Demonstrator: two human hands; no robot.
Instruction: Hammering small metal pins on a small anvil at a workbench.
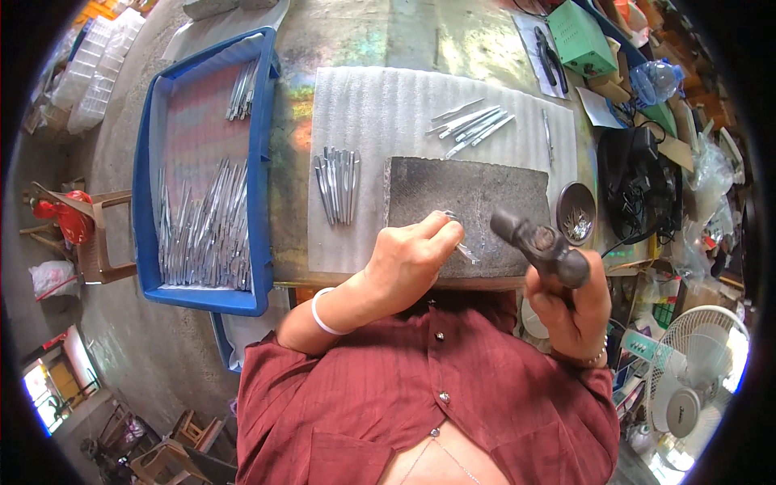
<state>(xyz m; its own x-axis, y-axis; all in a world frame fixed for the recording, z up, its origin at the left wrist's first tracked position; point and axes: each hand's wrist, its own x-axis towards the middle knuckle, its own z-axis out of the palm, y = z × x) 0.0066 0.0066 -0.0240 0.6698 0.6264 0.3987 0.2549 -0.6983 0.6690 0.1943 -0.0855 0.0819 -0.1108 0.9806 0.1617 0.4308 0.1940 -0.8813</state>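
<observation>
My left hand [411,255] is closed in a pinch over a dark, flat rectangular block [424,182]. From under its fingers sticks the end of a slim silver metal piece [467,254]; the rest is hidden. My right hand [580,311] grips a hammer, its dark rounded head [540,244] raised at the block's right side, apart from the metal piece. Beyond the block lies a loose group of silver metal pieces [473,128]. Another bundle [337,184] rests to the left on the white foam sheet [364,101].
A blue tray [263,174] at left holds many more slim metal pieces [206,230]. Right of the block stands a small dark bowl [575,191] with tiny metal parts. Black pliers [550,58], a green box [580,39] and a black bag-like item [626,186] crowd the right side.
</observation>
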